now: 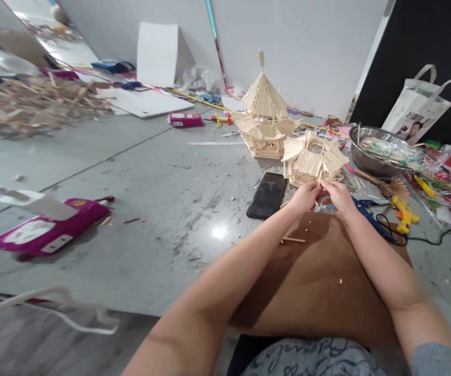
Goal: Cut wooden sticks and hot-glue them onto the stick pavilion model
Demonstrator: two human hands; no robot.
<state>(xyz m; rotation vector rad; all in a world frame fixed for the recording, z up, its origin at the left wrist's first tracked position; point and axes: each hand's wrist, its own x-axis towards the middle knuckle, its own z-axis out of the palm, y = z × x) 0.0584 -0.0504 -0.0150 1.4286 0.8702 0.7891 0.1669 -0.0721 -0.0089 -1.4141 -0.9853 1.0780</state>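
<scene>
My left hand (306,196) and my right hand (340,196) meet at the near side of a small roofed model (307,163) built from thin wooden sticks. Fingers of both hands are pinched together around a short wooden stick (320,178) that stands up between them. Part of the stick is hidden by the fingertips. Behind and to the left rises a taller stick pagoda (263,112) with a pointed roof. A black phone (266,195) lies left of my left hand. Brown board (319,282) is under my forearms, with a loose stick (295,240) on it.
At right are a blue-handled tool (374,222), a yellow glue gun (404,215) with its cord, and a metal bowl (378,156) of wrapped sticks. A purple power strip (49,227) and a blurred stick pile (33,107) lie left. A white bag (415,107) stands behind.
</scene>
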